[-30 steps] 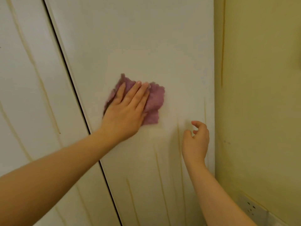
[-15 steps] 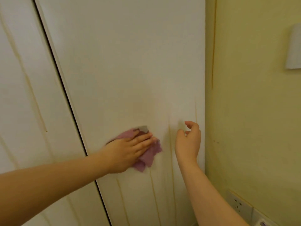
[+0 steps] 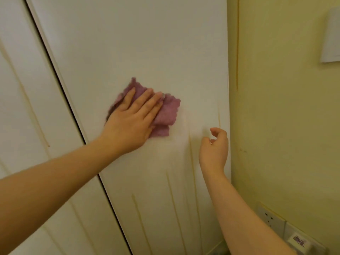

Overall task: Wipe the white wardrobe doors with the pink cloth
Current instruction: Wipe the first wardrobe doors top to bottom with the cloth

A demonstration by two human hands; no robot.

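Pink cloth [image 3: 167,115] | under flat left hand [image 3: 130,124] | between edges of wardrobe door [image 3: 147,43]

The left hand [image 3: 128,124] now presses the pink cloth [image 3: 168,112] higher up the wardrobe door [image 3: 147,43] than half a second ago.

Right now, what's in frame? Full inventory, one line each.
wardrobe doors: 2, white, left and centre, dark gap between them
pink cloth: 1, pink, flat against the right-hand door
drip streaks: several, yellowish, on both doors
wall: 1, yellow-green, right
socket plates: 2, white, low on the wall
panel: 1, white, wall top right, cut off by the frame
left hand: flat, pressing the cloth
right hand: loosely curled, holding nothing, by the door's right edge
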